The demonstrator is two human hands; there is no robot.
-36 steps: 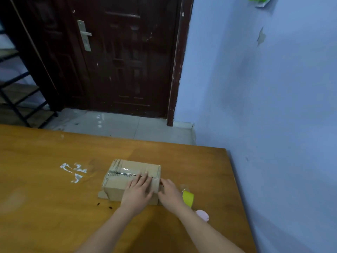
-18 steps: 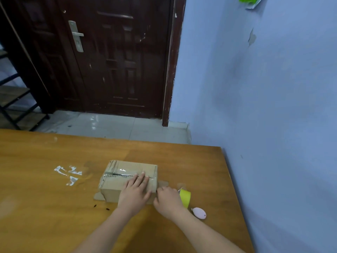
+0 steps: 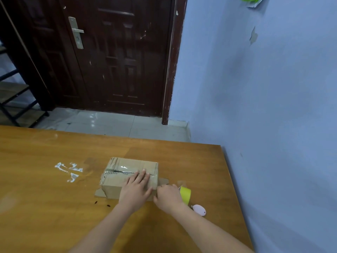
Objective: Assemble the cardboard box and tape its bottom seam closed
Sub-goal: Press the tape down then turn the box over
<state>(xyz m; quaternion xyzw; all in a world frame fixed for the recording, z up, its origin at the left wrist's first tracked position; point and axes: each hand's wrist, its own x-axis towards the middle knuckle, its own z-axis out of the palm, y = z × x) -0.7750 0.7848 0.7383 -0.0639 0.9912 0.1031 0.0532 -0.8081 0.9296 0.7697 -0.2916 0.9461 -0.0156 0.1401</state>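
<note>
Left hand: we see the left hand (image 3: 135,189) lying flat on top of the cardboard box (image 3: 125,177), fingers straight and pressing down near the seam.
Right hand: the right hand (image 3: 168,197) sits just right of the left hand, at the box's right end; its fingers curl, and we cannot tell whether they grip anything.
Box: it lies under the left hand on the wooden table (image 3: 45,207), flaps folded shut, with clear tape (image 3: 124,168) glinting along the centre seam ahead of the left fingertips.
Tape roll: a yellow roll of tape (image 3: 186,194) stands touching the outer side of the right hand.
Pink object: a small pink oval object (image 3: 199,210) lies beside the right wrist.
Tape scraps: torn clear scraps (image 3: 70,170) stick to the table well left of the left hand.
</note>
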